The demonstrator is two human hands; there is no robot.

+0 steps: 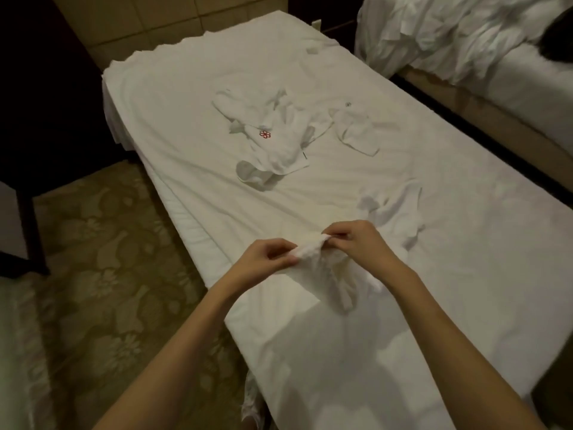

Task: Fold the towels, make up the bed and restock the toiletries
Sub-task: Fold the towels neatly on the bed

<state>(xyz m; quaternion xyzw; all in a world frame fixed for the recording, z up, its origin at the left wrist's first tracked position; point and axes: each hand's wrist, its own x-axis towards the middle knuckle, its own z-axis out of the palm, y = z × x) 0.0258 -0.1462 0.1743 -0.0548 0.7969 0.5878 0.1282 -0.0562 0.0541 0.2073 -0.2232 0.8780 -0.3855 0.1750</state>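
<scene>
Both hands are at the near edge of the bed [403,169], working on one small white towel [319,268]. The left hand [263,259] pinches its edge between thumb and fingertips, and the right hand [356,243] pinches the same edge just beside it, fingers curled in tight. The rest of that towel hangs crumpled below the hands, onto the sheet. Further up the bed, in the middle, a larger rumpled towel with a red flower emblem [266,141] lies loose. To its right sits another small towel [356,131], roughly folded. Just past the right hand, a further crumpled towel [393,209] rests on the sheet. At far right, a second bed [465,38] carries heaped white bedding. Patterned carpet [108,259] fills the left side.
</scene>
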